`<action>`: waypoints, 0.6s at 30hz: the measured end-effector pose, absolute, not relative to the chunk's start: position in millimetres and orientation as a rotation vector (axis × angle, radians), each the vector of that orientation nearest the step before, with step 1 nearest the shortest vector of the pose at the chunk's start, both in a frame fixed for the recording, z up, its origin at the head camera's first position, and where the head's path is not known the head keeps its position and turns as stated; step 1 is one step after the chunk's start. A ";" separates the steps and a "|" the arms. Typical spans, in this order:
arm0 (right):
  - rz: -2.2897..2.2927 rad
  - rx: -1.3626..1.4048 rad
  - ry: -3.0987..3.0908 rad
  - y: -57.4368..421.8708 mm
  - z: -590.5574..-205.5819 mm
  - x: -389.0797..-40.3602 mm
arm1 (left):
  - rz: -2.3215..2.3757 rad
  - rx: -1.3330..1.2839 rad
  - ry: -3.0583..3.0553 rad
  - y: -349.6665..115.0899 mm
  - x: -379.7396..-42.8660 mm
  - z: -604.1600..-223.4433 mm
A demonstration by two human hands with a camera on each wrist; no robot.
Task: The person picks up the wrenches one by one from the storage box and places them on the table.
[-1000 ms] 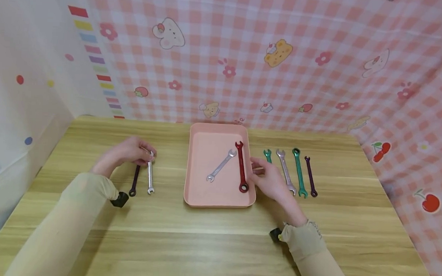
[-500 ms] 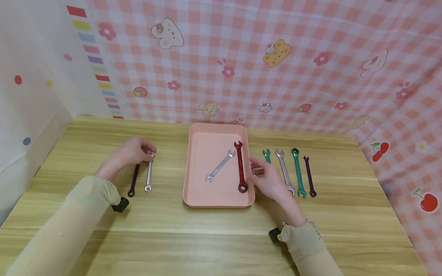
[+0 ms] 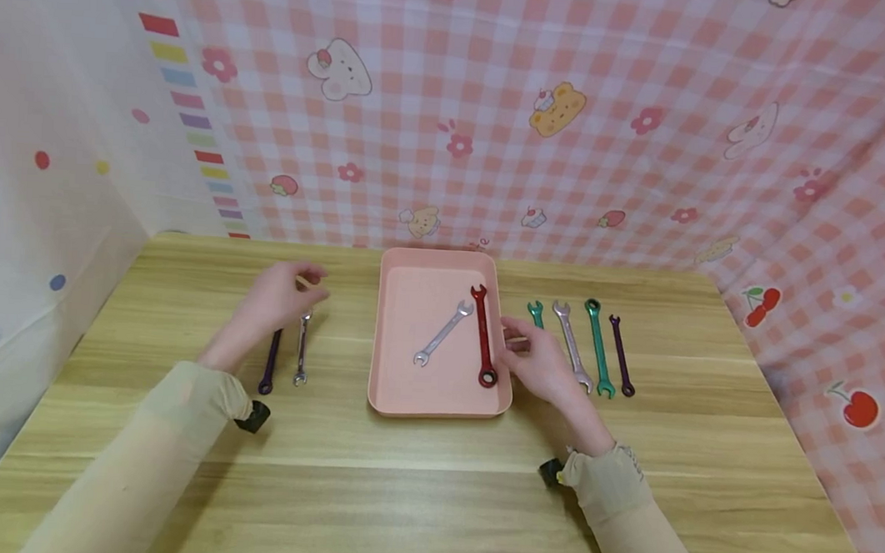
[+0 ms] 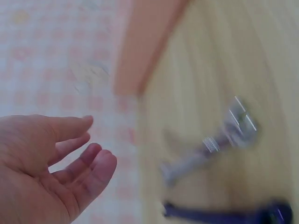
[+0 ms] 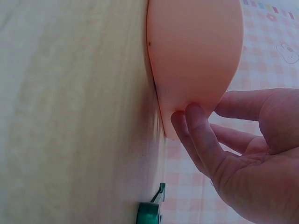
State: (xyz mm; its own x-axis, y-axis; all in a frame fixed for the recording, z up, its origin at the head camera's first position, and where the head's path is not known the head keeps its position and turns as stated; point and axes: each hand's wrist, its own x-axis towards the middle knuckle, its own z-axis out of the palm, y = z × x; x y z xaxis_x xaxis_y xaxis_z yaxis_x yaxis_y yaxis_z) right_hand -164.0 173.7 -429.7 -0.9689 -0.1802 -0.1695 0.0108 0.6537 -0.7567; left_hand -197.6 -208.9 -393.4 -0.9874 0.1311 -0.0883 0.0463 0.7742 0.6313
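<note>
My left hand (image 3: 279, 297) hovers over the left part of the table with its fingers loosely bent and nothing between them, as the left wrist view also shows. Just below it lies a silver wrench (image 3: 303, 348), blurred in the left wrist view, beside a dark purple wrench (image 3: 268, 363) whose upper end is hidden behind the hand. A pink tray (image 3: 413, 410) holds another silver wrench (image 3: 442, 335) and a red ratchet wrench (image 3: 483, 337). Fingertips of my right hand (image 3: 541, 365) touch the outside of the tray's right wall.
Right of the tray lies a row: a short green wrench (image 3: 535, 312) partly behind the right hand, a pale silver wrench (image 3: 572, 346), a longer green ratchet wrench (image 3: 599, 347) and a small purple wrench (image 3: 622, 355). A checked cloth (image 3: 448, 176) hangs behind the table (image 3: 416, 501).
My left hand has let go of the silver wrench, which now lies on the table, and has lifted slightly up and to the right. The right hand stays at the tray.
</note>
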 end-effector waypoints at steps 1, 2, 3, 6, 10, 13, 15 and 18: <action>-1.211 -0.137 2.644 173.7 -429.5 -164.0 | 1.036 0.150 2.844 -202.9 -197.1 -389.0; -1.211 -0.133 2.643 173.6 -429.4 -164.0 | 1.064 0.162 2.851 -196.6 -196.6 -384.7; -1.210 -0.134 2.643 173.6 -429.3 -164.0 | 1.090 0.167 2.853 -190.2 -196.4 -380.5; -1.217 -0.135 2.641 173.8 -429.8 -163.7 | 1.173 0.201 2.842 -170.5 -196.8 -370.6; -1.218 -0.148 2.643 174.1 -430.8 -164.0 | 1.212 0.220 2.804 -143.0 -198.2 -361.2; -1.211 -0.154 2.647 174.7 -431.1 -164.4 | 1.204 0.256 2.796 -120.4 -200.1 -356.2; -1.209 -0.157 2.648 175.1 -431.4 -164.6 | 1.211 0.291 2.793 -104.7 -201.6 -353.9; -1.213 -0.161 2.648 175.9 -432.1 -165.1 | 1.202 0.347 2.798 -82.0 -205.0 -353.1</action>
State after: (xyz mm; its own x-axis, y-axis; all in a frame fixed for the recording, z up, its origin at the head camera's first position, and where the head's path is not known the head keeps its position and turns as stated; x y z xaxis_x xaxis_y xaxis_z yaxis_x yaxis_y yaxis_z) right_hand -165.1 175.9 -432.1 -0.9689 -0.1915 -0.1565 -0.0065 0.6525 -0.7578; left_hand -205.0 -82.0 -353.1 -0.9714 0.2366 0.0185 0.1763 0.6672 0.7237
